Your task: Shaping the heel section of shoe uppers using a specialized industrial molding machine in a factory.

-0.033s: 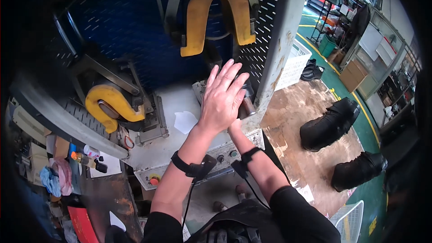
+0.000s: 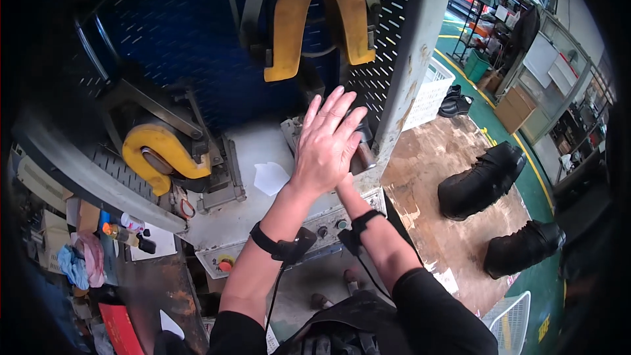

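Observation:
My left hand (image 2: 322, 148) is stretched out flat, its back facing up and its fingers pointing away from me. It covers nearly all of my right hand (image 2: 344, 182), of which only the part near the wrist shows; its fingers are hidden. What lies under both hands cannot be made out. Right beside them a metal cylinder (image 2: 365, 158) and a dark part stick out of the machine. Above the hands hangs a yellow U-shaped pad (image 2: 289, 33). A second yellow curved pad (image 2: 141, 151) sits in a metal frame at left.
A control panel (image 2: 309, 238) with knobs and a red button (image 2: 225, 264) runs under my forearms. Black shoes (image 2: 483, 181) stand on the worn wooden table (image 2: 414, 158) at right. A white basket (image 2: 430, 92) is behind the machine's post (image 2: 417, 46). White paper (image 2: 271, 179) lies left of my hands.

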Available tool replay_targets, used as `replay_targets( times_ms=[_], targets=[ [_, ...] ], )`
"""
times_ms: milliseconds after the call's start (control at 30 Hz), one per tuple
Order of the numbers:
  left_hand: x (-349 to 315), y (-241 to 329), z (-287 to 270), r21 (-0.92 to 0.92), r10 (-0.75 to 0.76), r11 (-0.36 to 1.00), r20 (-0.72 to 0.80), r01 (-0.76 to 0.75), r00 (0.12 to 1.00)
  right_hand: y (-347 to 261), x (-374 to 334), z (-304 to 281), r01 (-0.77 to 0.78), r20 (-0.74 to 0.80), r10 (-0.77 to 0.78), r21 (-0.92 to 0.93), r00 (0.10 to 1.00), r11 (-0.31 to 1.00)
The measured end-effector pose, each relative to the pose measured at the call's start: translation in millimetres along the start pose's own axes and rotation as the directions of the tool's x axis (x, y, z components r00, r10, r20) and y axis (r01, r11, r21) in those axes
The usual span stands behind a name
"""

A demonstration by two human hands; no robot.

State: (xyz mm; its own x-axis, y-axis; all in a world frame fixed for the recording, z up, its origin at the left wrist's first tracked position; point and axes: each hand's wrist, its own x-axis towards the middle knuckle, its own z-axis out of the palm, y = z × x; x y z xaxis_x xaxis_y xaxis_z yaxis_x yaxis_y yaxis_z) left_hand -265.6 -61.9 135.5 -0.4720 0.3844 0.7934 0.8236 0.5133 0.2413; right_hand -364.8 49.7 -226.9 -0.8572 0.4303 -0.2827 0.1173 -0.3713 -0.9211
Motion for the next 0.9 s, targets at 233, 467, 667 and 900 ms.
replay_targets(
  times_ms=[233, 467, 667, 900],
  targets=[
    [-58, 3, -15, -0.121, -0.087, 0.989, -0.028, 0.083, 0.996, -13, 63, 33, 0.012, -0.1, -0.02, -0.078, 0.995, 0.997],
    [-199, -29, -29, -0.216, -0.543, 0.822, -0.022, 0.527, 0.839, -30, 94, 18, 0.043, -0.131, -0.064, -0.154, 0.989, 0.987],
    [-260, -41, -94, -0.383, -0.825, 0.564, -0.221, 0.732, 0.52, -27, 115, -15, 0.016, 0.06, -0.004, -0.205, 0.998, 0.979],
    [-243, -71, -190, -0.372, -0.708, 0.637, -0.629, 0.675, 0.321, -29, 134, 69, 0.077, 0.195, -0.021, -0.282, 0.981, 0.956]
  ],
)
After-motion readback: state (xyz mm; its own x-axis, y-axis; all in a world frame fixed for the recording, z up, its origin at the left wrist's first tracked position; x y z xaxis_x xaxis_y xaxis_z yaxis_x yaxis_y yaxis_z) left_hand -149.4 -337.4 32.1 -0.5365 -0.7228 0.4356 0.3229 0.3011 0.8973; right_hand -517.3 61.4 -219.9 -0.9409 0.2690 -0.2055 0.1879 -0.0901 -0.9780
